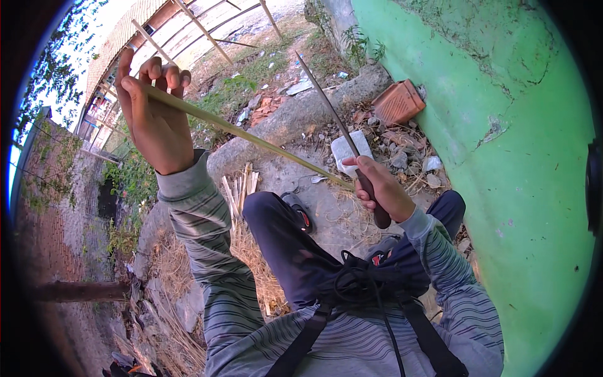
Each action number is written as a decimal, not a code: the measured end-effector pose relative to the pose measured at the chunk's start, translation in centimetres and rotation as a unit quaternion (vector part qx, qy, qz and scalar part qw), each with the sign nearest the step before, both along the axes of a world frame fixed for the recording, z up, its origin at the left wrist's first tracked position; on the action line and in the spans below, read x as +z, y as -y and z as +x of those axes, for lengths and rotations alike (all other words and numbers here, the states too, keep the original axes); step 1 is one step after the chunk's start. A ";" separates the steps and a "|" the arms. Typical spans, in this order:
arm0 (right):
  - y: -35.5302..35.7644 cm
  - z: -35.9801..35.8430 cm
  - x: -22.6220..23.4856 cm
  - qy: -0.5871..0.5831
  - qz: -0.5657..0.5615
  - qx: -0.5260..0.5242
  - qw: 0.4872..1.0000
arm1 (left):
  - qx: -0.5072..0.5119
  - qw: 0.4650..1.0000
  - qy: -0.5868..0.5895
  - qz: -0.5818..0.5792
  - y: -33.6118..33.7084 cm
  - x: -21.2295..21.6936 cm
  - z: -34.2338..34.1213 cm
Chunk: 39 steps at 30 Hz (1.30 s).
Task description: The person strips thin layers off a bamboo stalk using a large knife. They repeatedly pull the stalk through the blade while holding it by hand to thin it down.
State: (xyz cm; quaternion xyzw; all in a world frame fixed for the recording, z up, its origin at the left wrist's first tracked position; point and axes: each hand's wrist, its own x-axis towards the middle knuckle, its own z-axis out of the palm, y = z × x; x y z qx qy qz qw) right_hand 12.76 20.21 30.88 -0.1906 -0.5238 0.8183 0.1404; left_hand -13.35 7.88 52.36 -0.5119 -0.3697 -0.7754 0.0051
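Raised at the upper left, my left hand [157,119] pinches one end of a long, thin pale-green strip [251,139], which looks like split bamboo. The strip slants down to the right, and its lower end lies by my right hand [388,188]. My right hand is wrapped around the dark handle of a long, narrow knife [380,215]. Its blade points up and away to the left, above the strip's lower end. Whether the blade touches the strip I cannot tell.
A green wall [521,176] rises close on my right. Beyond my knees are a white block [342,146], an orange brick [399,103], rubble and a rounded concrete ledge [282,122]. Split pale strips [233,195] and straw-like shavings [254,270] lie beside my left leg.
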 end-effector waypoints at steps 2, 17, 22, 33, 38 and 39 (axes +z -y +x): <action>1.8 -0.9 3.8 -0.031 -0.005 0.030 0.999 | 0.004 1.000 -0.021 -0.010 -0.1 0.0 -0.9; 6.6 -2.9 13.0 -0.173 -0.001 0.048 0.984 | 0.107 0.976 -0.162 -0.102 1.0 1.9 0.2; 7.4 -1.9 17.4 -0.174 -0.003 0.074 0.982 | 0.135 0.965 -0.191 -0.121 1.1 3.5 1.8; 7.8 -1.7 20.3 -0.160 0.011 0.059 0.985 | 0.077 0.992 -0.093 -0.025 -0.7 3.4 4.3; 7.9 -1.4 19.3 -0.138 0.013 0.070 0.988 | 0.099 0.990 -0.095 -0.033 0.1 3.5 4.3; 7.8 -1.3 19.4 -0.132 0.014 0.074 0.988 | 0.099 0.990 -0.096 -0.037 0.2 3.5 4.4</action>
